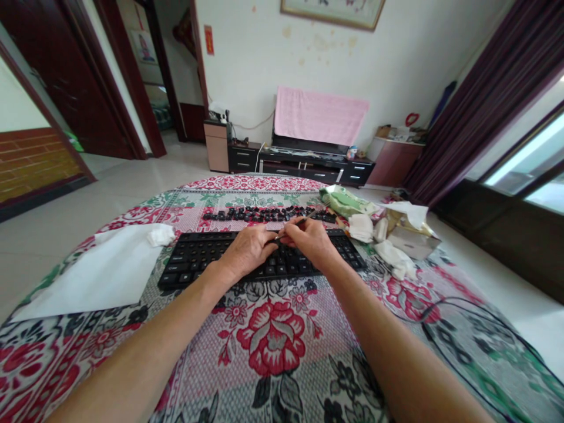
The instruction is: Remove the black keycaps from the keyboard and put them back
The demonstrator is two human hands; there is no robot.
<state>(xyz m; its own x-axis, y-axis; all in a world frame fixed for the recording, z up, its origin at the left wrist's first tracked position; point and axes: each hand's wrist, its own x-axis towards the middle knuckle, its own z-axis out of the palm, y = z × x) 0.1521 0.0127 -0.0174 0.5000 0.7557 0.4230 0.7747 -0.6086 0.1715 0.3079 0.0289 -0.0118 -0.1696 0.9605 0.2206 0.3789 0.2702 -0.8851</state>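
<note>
"What's closest on your screen?"

"I see the cloth-covered desk (pixel 273 395), then the black keyboard (pixel 284 265) lying across it, beneath my left hand (pixel 249 249) and right hand (pixel 309 237)."

"Holding anything?"

"The right pinches a thin dark tool (pixel 304 221). The left's fingers are drawn in near its lower end — I can't tell whether they grip anything."

"And past that?"

"Loose black keycaps (pixel 269 214) just beyond the keyboard — then, well apart, a pink towel (pixel 321 114) by the wall."
</note>
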